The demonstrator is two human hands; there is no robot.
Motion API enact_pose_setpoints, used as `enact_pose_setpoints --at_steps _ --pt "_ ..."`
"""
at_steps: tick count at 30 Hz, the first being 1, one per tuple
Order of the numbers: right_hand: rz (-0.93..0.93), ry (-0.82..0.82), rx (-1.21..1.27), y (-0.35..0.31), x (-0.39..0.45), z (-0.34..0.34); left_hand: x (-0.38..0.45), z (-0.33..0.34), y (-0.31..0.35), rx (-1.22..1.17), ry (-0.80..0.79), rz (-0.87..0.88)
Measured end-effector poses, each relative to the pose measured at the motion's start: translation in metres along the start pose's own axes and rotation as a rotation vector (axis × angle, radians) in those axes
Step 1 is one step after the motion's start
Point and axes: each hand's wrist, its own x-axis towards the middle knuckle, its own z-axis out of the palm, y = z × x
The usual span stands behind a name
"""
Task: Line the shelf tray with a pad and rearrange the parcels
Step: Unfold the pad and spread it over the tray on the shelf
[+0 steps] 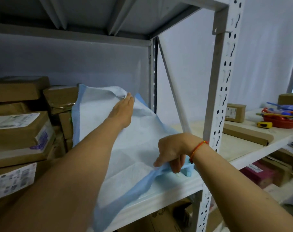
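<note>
A white pad with a blue border [125, 153] lies spread over the right part of the shelf tray [160, 198], its far edge still folded up against the back. My left hand [122, 111] reaches deep into the shelf and presses flat, fingers straight, on the pad's far part. Near the front right corner my right hand [173, 152] pinches the pad's blue edge, fingers curled downward. Brown cardboard parcels [20, 131] with white labels are stacked on the left side of the same shelf, touching the pad's left edge.
A white slotted upright post [221, 97] and a diagonal brace [172, 91] stand just right of my right hand. The neighbouring shelf holds flat parcels [246, 135], a small box [235, 113], a red basin of coloured items [283, 122] and a yellow tape measure [264, 125]. More boxes sit below.
</note>
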Motion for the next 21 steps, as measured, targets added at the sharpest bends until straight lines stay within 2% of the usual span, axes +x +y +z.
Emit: enact_pose_setpoints --at_steps 6,9,12,15,18,21 --pt "-0.011 -0.087 0.038 -0.014 0.022 -0.007 0.024 0.029 -0.015 -0.117 -0.055 -0.045" --pt "0.017 -0.033 0.089 -0.013 0.038 -0.024 0.038 0.045 -0.024 -0.171 -0.129 -0.055" --pt "0.065 0.092 0.125 -0.007 0.06 -0.044 0.045 0.059 -0.034 -0.165 -0.192 -0.08" --pt "0.109 0.315 0.224 -0.001 0.097 -0.061 0.046 0.071 -0.049 -0.113 -0.187 -0.128" --pt "0.19 0.527 0.235 0.011 0.133 -0.07 0.046 0.078 -0.061 -0.083 -0.124 -0.234" --pt "0.259 0.579 0.336 0.028 0.164 -0.074 0.051 0.082 -0.072 -0.164 -0.03 -0.296"
